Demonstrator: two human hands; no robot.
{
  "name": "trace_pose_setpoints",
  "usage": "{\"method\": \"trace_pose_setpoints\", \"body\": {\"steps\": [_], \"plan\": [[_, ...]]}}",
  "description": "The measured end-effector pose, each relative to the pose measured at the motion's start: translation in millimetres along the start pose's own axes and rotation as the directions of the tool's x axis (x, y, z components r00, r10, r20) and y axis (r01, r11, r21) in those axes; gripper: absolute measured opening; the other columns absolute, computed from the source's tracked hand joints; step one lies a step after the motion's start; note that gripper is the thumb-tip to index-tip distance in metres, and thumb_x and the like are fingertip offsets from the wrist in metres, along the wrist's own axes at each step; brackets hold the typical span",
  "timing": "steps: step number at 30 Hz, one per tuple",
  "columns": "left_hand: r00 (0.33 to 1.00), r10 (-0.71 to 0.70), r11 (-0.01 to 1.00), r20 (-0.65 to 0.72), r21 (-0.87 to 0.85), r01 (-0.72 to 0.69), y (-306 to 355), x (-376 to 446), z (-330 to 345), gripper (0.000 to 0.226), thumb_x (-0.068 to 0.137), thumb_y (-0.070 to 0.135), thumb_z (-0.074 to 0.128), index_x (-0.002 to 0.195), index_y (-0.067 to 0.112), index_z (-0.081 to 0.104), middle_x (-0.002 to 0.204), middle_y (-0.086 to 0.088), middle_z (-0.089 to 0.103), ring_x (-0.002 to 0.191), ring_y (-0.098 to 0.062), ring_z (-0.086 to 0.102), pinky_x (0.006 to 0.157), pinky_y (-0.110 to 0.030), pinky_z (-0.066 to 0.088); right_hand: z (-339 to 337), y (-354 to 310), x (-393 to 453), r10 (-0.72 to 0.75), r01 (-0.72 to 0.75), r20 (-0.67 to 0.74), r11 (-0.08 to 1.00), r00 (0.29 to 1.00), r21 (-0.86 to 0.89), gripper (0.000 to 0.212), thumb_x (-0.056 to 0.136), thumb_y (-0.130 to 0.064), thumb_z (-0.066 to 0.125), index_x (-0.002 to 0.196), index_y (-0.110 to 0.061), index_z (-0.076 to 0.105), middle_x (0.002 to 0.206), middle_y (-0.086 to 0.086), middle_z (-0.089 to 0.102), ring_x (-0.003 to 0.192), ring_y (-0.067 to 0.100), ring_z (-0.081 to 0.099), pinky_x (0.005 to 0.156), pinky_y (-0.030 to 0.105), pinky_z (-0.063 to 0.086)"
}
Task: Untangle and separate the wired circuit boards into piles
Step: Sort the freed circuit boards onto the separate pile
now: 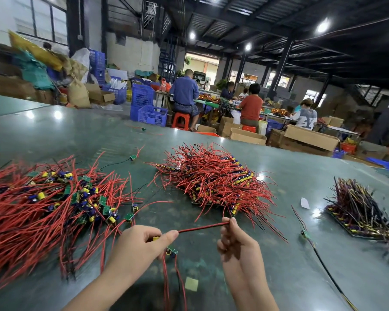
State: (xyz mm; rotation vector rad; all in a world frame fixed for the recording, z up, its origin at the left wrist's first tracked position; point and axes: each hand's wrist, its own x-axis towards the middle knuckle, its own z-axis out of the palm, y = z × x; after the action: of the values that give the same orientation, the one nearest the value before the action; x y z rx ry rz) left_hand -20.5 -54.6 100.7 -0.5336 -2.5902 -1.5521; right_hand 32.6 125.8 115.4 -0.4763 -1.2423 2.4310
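My left hand (142, 245) grips a small green circuit board (172, 250) with yellow parts, its red wires hanging down below. A red and black wire pair (202, 227) runs taut from that hand to my right hand (233, 236), which pinches its far end. A tangled heap of red-wired boards (45, 203) lies at the left. A stacked pile of red-wired boards (213, 178) sits straight ahead. A darker-wired pile (359, 212) lies at the right.
The green table (301, 167) also holds a single board with a long black wire (305, 235) at right, stray boards (133, 157) farther off, a white paper scrap (305, 203) and a tape square (191, 283). People work among boxes and blue crates (152, 115) beyond.
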Motion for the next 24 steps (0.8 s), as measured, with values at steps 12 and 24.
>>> {"method": "trace_pose_setpoints", "body": {"steps": [12, 24], "plan": [[0.919, 0.251, 0.746, -0.303, 0.666, 0.016, -19, 19, -26, 0.06, 0.077, 0.033, 0.063, 0.129, 0.003, 0.055, 0.125, -0.017, 0.058, 0.113, -0.039, 0.049, 0.096, -0.044, 0.039, 5, 17, -3, -0.161, 0.183, 0.092, 0.776, 0.983, -0.604, 0.024, 0.089, -0.01, 0.058, 0.078, -0.023, 0.075, 0.066, -0.009, 0.07, 0.052, -0.004, 0.049, 0.052, 0.007, 0.037], [0.963, 0.125, 0.838, 0.239, 0.494, -0.232, -29, 0, 30, 0.037, 0.086, 0.05, 0.056, 0.119, 0.034, 0.053, 0.102, 0.018, 0.049, 0.107, -0.005, 0.044, 0.09, -0.018, 0.035, 4, 19, -4, -0.14, 0.229, 0.186, 0.716, 0.973, -0.66, 0.024, 0.089, -0.007, 0.057, 0.08, -0.021, 0.074, 0.062, -0.01, 0.067, 0.052, -0.006, 0.05, 0.053, 0.008, 0.036]]}}
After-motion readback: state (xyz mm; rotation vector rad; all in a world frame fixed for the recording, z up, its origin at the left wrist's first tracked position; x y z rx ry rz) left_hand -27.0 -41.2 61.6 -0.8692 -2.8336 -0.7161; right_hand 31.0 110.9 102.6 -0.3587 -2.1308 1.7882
